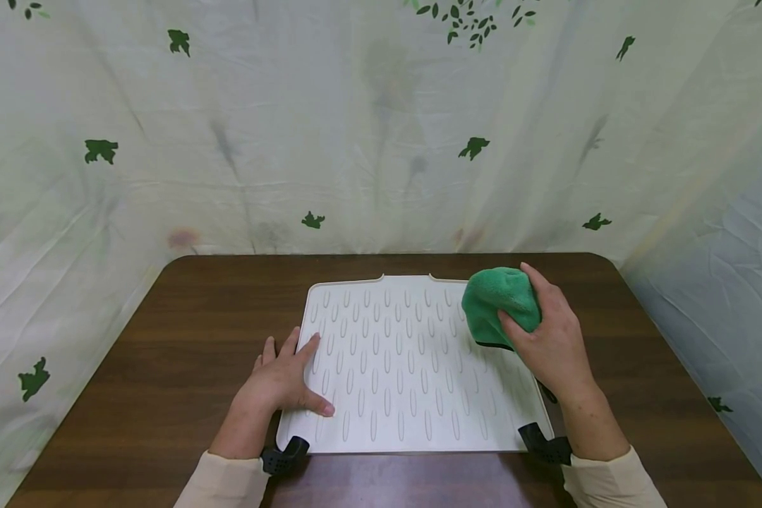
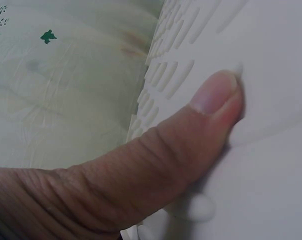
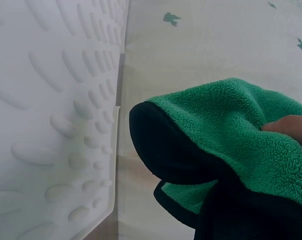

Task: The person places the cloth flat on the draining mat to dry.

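A white tray-like board (image 1: 394, 367) with rows of raised oval ribs lies flat on the table. My left hand (image 1: 286, 381) rests on its left edge, fingers spread and thumb pressing the surface; the left wrist view shows the thumb (image 2: 191, 130) touching the white plastic. Bunched in my right hand (image 1: 555, 339) is a green cloth (image 1: 498, 303) with dark edging, over the board's far right corner. In the right wrist view the cloth (image 3: 241, 130) hangs in folds beside the ribbed board (image 3: 56, 100), and only a bit of one finger shows.
The dark brown wooden table (image 1: 228, 303) has rounded far corners. A pale curtain (image 1: 343, 141) with green leaf prints hangs behind it and along both sides. Black camera mounts (image 1: 283, 456) sit at both wrists, close to the board's near edge.
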A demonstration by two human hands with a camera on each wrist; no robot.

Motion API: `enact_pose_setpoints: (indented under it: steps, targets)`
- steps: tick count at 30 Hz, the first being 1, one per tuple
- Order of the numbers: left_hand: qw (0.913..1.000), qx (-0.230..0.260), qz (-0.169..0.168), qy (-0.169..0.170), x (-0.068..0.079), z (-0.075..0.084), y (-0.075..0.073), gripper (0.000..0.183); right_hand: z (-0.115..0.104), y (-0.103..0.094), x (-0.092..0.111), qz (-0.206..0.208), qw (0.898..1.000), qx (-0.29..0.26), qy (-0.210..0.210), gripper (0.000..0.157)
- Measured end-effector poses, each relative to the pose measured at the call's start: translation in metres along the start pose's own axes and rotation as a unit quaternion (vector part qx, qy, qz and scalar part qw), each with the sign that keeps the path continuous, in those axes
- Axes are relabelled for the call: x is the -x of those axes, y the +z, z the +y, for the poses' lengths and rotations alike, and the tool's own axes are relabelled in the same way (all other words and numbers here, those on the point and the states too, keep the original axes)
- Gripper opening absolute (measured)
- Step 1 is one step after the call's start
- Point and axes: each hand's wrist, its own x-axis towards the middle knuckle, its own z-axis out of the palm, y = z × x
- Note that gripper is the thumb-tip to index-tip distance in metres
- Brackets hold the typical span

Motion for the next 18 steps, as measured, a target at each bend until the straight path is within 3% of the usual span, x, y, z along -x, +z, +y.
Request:
enact_pose_setpoints:
  steps: [18]
  targets:
    - [1.0000,0.002,-0.001,0.009,0.0018,-0.0003,-0.0012,0.136,0.0011,0.0006,0.0001,0.002,1.000,0.004,0.000,0.081]
